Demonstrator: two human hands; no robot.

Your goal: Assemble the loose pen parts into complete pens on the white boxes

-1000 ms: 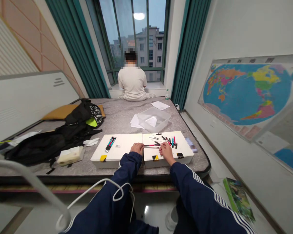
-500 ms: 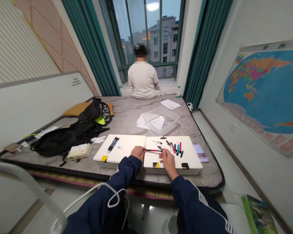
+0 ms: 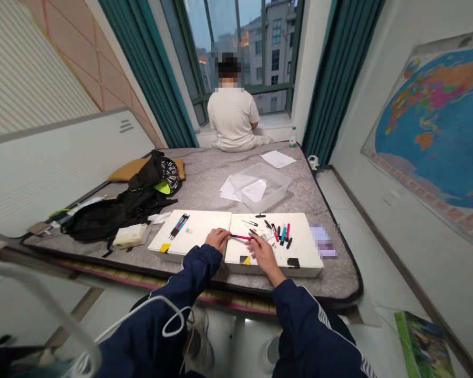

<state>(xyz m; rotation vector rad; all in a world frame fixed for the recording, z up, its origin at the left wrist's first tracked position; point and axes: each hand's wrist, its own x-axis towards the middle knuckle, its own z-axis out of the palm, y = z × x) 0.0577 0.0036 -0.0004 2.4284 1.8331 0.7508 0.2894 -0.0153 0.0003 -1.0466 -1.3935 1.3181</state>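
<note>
Across two white flat boxes, a slim red and black pen [image 3: 240, 237] lies between my hands. My left hand [image 3: 217, 239] grips its left end at the inner edge of the left box [image 3: 197, 226]. My right hand [image 3: 261, 253] pinches its right end above the right box [image 3: 295, 252]. A tidy bunch of blue, red and black pens [image 3: 178, 226] lies on the left box. Loose pens and small black caps [image 3: 279, 234] are scattered on the right box, just beyond my right fingers.
The boxes sit on a grey mattress [image 3: 205, 173]. Behind them are a transparent plastic tub [image 3: 260, 187] and loose papers [image 3: 276, 159]. A black backpack [image 3: 102, 220] lies to the left. A seated person [image 3: 232, 113] faces the window beyond. A white cable [image 3: 142, 315] drapes over my left sleeve.
The view has swung slightly and leveled. The pen stays between my hands, and its tip sits slightly farther from the front of the right box as my right hand has risen a little.
</note>
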